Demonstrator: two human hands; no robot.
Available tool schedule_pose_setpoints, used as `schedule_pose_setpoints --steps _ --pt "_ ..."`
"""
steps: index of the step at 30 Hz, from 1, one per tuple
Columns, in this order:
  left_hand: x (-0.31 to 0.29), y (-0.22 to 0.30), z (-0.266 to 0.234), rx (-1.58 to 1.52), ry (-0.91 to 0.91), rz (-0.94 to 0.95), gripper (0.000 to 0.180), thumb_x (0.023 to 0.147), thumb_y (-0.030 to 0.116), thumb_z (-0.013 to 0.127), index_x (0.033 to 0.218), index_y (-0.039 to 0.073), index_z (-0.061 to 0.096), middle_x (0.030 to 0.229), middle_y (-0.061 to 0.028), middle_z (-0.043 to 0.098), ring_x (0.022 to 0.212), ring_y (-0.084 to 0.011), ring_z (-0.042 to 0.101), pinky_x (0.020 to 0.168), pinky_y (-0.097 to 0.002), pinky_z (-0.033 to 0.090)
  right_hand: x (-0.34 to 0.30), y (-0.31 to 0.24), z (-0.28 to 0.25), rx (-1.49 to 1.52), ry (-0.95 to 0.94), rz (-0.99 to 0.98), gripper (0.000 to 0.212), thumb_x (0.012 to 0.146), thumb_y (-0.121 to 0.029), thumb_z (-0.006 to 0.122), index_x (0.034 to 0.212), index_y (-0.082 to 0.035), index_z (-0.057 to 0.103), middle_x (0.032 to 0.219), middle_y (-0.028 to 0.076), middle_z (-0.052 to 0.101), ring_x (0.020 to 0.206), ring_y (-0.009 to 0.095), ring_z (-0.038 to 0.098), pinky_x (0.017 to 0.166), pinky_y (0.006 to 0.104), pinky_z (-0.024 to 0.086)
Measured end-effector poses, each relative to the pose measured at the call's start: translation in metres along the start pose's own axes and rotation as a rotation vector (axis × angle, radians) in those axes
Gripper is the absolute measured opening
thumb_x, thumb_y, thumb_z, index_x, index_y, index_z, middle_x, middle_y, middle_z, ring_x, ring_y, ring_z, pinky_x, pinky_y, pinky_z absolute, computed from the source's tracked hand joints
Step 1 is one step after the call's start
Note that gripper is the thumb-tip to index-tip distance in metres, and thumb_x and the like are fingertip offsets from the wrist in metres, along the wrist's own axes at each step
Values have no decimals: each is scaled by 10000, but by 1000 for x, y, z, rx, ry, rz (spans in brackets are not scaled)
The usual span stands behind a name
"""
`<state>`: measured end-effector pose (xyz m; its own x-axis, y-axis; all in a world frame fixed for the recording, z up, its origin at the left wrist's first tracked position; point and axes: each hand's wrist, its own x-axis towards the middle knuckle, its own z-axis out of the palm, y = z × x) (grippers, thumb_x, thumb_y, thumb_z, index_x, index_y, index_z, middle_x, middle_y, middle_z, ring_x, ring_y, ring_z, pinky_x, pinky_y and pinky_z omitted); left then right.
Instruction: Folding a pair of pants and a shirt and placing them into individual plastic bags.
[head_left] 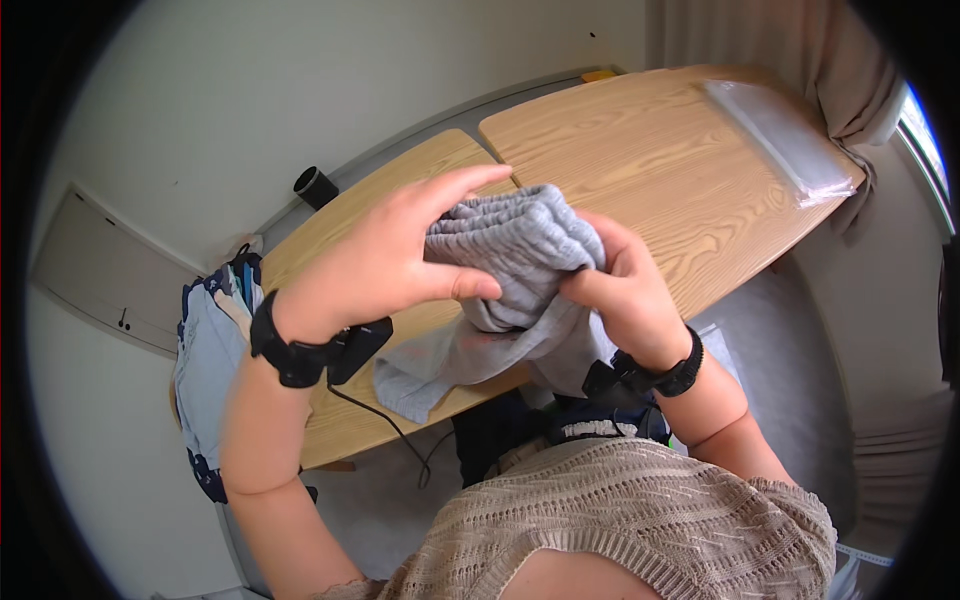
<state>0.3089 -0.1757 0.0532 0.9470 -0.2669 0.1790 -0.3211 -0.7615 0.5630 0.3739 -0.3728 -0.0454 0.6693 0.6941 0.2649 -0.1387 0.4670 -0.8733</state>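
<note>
Grey cloth (520, 262) is bunched up top, loose below over the desk (620, 165), so only partly gathered; my right grip (637, 298) pinches it, left grip (385, 252) spreads around it.

Grey garment (515, 255), bunched above, loose below

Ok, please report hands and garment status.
Left hand spread, thumb against grey knit garment; right hand pinching its right side. Upper part gathered. Plastic packaging far right, out of way.
</note>
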Motion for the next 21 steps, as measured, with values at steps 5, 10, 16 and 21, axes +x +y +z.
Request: schedule_pose_setpoints --steps 5,10,16,21 --pt "51 60 -2 -38 -103 -54 358 741 103 740 1061 60 586 854 -37 626 666 -125 632 420 -243 514 -19 -31 -28 -43 71 -308 697 782 -69 607 1397 18 288 1299 136 479 1215 203 447 1029 323 338" --pt "97 108 -18 180 24 89 362 786 224 713 1075 55 575 904 -52 640 725 -147 645 531 -255 545 -63 -53 -53 -373 329 -663 858 806 -299 682 1451 -44 178 1432 213 336 1318 299 347 1092 426 230" --pt "139 150 -50 270 204 407 340 700 200 765 904 -29 619 824 -142 659 757 -209 625 691 -320 491 -113 -35 -89 -419 314 -411 770 775 -183 740 1377 -25 286 1310 151 468 1219 242 446 1048 391 304" --pt "145 183 -54 335 281 367 365 726 194 781 961 -23 605 848 -98 654 806 -154 606 744 -286 474 -131 -10 -148 -468 544 -238 629 774 -46 695 1315 -4 377 1133 100 577 1027 160 538 914 315 419"
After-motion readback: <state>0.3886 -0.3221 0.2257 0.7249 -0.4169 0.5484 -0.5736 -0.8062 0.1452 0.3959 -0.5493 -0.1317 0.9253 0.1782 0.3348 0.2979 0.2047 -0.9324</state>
